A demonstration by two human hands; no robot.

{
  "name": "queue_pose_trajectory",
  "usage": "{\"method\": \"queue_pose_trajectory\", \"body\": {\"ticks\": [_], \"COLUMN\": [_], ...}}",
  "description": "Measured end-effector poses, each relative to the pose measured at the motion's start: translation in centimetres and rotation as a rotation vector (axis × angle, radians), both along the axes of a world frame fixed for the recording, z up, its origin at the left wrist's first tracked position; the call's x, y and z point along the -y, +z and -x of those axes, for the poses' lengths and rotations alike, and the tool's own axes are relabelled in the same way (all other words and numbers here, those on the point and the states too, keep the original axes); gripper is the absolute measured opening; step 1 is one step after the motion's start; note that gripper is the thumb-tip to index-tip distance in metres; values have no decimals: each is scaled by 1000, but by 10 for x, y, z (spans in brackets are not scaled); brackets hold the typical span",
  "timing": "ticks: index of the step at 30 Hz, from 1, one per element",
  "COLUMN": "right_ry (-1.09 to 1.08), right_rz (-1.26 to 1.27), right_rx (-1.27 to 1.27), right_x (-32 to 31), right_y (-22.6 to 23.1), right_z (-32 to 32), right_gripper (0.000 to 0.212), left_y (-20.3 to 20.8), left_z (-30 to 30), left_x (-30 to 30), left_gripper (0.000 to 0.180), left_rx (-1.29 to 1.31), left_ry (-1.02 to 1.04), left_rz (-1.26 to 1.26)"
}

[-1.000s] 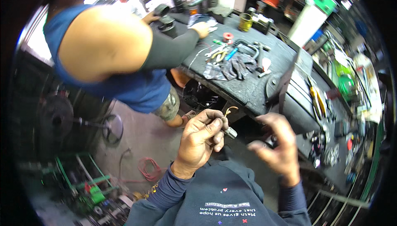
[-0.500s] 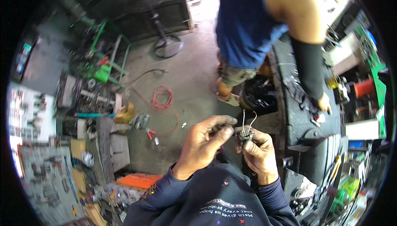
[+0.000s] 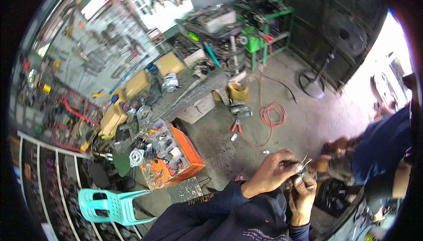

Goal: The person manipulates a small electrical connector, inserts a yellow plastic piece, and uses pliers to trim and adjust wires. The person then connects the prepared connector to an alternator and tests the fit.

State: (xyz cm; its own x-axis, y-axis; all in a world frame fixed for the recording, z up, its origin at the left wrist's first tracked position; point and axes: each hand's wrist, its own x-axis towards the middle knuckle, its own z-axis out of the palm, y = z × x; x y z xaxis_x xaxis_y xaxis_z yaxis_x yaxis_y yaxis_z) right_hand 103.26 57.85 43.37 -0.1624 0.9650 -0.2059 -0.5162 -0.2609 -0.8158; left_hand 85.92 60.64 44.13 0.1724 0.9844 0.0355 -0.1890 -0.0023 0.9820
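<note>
My left hand [image 3: 274, 173] is closed, with thumb and fingertips pinched at the thin bare wire leads [image 3: 307, 161] that stick up in front of me. Just below and to the right, my right hand [image 3: 302, 195] is closed around a small dark part [image 3: 301, 175] from which these leads come. The fingers of both hands almost meet and cover most of that part, so its full shape is hidden.
An orange box [image 3: 187, 146] full of loose parts stands left, beside a turquoise plastic chair [image 3: 119, 208]. A red cable [image 3: 273, 116] lies coiled on the floor, near a pedestal fan [image 3: 312, 84]. At right is another person [image 3: 381, 148] in blue.
My view has swung left, bringing the tool wall, orange box and chair into sight. My left hand, apart from the wires before, has closed in on them beside my right hand.
</note>
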Motion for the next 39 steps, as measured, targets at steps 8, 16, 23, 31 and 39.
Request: {"method": "queue_pose_trajectory", "body": {"ticks": [8, 16, 23, 31, 39], "right_ry": [347, 894, 893, 1552, 1270], "right_rz": [5, 88, -1044, -1024, 160], "right_rx": [95, 299, 960, 778, 714], "right_x": [-70, -183, -242, -328, -356], "right_y": [-12, -34, -26, -113, -226], "right_z": [72, 163, 252, 443, 603], "right_gripper": [32, 27, 53, 45, 24], "left_y": [-25, -34, -59, -173, -273], "left_z": [73, 137, 232, 400, 635], "left_x": [-22, -44, -52, -93, -147], "left_gripper": [30, 25, 32, 46, 82], "left_rx": [-28, 162, -415, 205, -616], "left_ry": [225, 645, 745, 553, 576], "left_rz": [76, 303, 394, 647, 644]}}
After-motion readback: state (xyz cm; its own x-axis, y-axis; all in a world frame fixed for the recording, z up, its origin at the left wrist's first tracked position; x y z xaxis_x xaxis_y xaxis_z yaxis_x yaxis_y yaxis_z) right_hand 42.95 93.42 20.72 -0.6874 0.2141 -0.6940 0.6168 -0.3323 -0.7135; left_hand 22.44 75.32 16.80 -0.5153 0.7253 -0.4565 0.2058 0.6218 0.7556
